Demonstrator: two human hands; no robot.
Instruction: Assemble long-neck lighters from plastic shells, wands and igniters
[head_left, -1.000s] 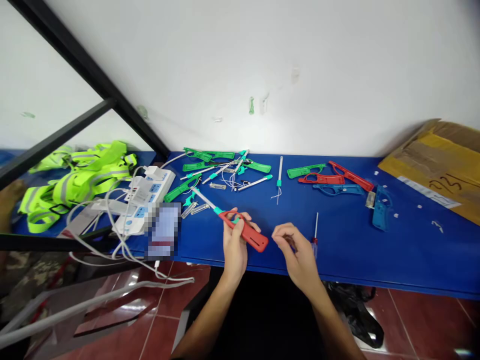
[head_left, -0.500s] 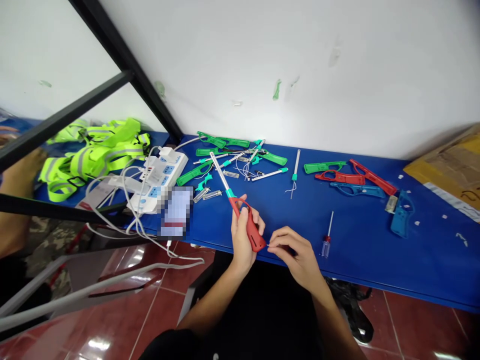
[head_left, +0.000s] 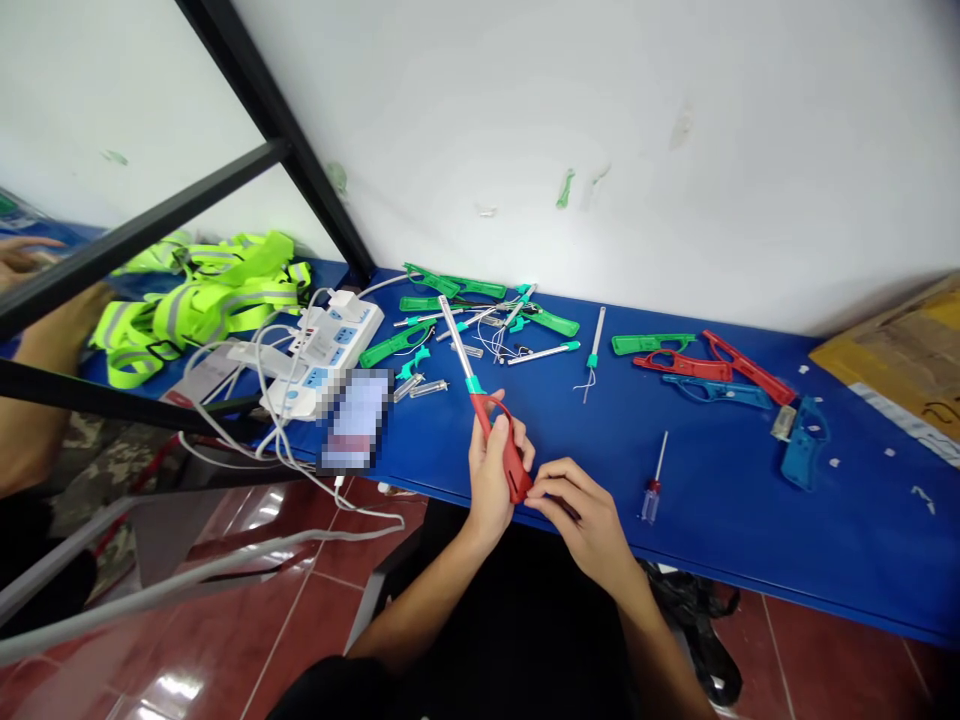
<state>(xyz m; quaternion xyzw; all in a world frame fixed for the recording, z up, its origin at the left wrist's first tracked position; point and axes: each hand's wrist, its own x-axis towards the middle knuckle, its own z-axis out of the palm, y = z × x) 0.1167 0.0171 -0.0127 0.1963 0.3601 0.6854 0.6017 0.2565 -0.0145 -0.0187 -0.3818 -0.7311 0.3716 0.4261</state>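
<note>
My left hand (head_left: 493,480) is wrapped round a red lighter (head_left: 516,468) with a long metal tube and a teal collar, its tube pointing up and away. At the lower end of the handle, my right hand (head_left: 576,508) has thumb and forefinger pinched together; what is between them is too small to make out. To the right on the table lies a screwdriver (head_left: 652,490) with a clear and red handle. Beyond my hands is a pile of green handle shells (head_left: 396,343), metal tubes (head_left: 544,353) with wires, and small clear fuel tanks (head_left: 428,388).
A white power strip (head_left: 322,365) with tangled cables and a phone (head_left: 358,420) lie at left, by a black frame (head_left: 281,130). Red handle shells (head_left: 684,367) and blue shells (head_left: 804,445) are at right, near a cardboard box (head_left: 900,350). Behind the frame are yellow reflective straps (head_left: 202,310) and another person's arm (head_left: 52,350).
My right hand has come in from the right and now touches the lighter's lower end. My left hand keeps its grip. The whole view has shifted slightly.
</note>
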